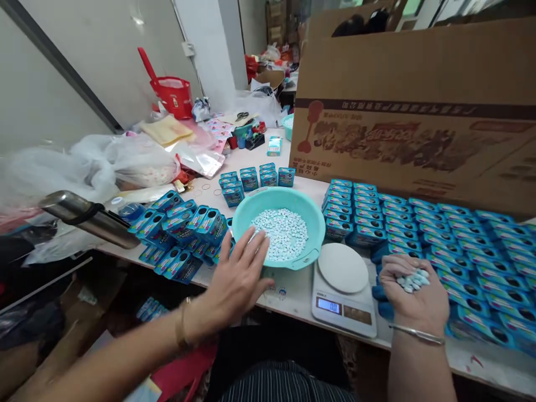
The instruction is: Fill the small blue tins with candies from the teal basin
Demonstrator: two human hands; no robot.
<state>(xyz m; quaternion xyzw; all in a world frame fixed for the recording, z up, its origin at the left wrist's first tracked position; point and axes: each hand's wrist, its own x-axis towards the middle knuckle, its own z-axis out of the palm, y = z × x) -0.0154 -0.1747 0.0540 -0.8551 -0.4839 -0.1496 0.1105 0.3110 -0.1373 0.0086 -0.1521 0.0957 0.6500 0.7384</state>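
My left hand reaches over the near left rim of a turquoise plastic bowl, fingers stretched out and holding nothing. Inside the bowl lie many small pale blue and white tablets. Palm up, my right hand is curled around a small heap of the same tablets, to the right of a white digital scale. The scale's round plate bears nothing and its display reads 0.0. Something blue shows at the left side of my right hand; what it is cannot be made out.
Rows of blue boxes with dark round openings fill the table's right side. More boxes are stacked left of the bowl, beside a steel thermos. A big cardboard carton stands behind. Plastic bags and a red bucket lie back left.
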